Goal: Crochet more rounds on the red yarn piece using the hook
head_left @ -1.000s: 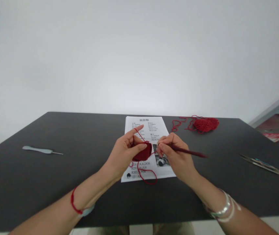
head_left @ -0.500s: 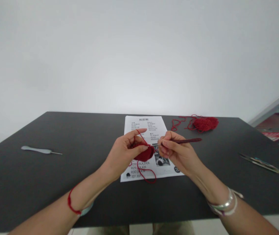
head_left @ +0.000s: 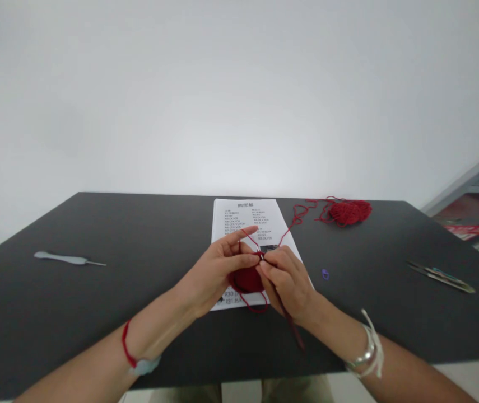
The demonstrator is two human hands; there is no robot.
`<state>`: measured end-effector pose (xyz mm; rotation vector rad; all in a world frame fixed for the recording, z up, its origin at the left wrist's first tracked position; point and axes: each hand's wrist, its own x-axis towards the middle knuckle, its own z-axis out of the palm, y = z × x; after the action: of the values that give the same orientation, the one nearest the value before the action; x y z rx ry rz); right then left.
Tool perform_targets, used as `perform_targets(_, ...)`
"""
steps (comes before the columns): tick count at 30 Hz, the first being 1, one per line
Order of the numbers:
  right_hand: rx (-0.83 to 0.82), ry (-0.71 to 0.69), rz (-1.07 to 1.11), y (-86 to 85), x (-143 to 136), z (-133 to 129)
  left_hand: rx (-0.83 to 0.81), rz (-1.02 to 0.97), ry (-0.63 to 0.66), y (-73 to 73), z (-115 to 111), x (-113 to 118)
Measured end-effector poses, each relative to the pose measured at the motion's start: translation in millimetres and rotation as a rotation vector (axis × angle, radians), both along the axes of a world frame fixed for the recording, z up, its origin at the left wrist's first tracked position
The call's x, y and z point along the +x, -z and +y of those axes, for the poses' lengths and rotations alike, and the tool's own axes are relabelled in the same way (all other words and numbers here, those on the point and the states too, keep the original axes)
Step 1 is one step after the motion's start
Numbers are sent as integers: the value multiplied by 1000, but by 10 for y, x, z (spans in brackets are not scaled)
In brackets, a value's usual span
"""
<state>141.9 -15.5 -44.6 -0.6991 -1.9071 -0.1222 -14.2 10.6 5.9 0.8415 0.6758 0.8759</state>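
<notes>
A dark red crocheted piece (head_left: 247, 280) hangs between both hands over the printed paper (head_left: 243, 218). My left hand (head_left: 226, 258) pinches its top edge with thumb and fingers, the index finger stretched out with red yarn over it. My right hand (head_left: 286, 274) is closed on a crochet hook (head_left: 292, 324) with a dark red handle that slants down toward the front edge. The hook's metal tip meets the upper edge of the piece beside my left thumb. A yarn loop dangles below the piece, and another strand runs back to the yarn ball (head_left: 349, 212).
A grey-handled hook (head_left: 65, 258) lies on the dark table (head_left: 147, 224) at the left. Small scissors or snips (head_left: 441, 276) rest at the right. A small purple marker (head_left: 325, 274) is right of my right hand. A white wall rises behind the table.
My right hand has moved left and down against the piece, and the hook has swung from level to steeply slanted. The purple marker now shows beside the hand.
</notes>
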Motion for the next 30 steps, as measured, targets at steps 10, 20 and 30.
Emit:
perform_targets(10, -803, -576, 729, -137, 80, 135, 70, 55, 78, -33, 182, -218)
perform_targets(20, -862, -579, 653, -261, 173, 107, 68, 122, 288, -41, 230, -330)
perform_targets(30, -999, -714, 616, -308, 236, 103, 32, 165, 479, -77, 258, -422)
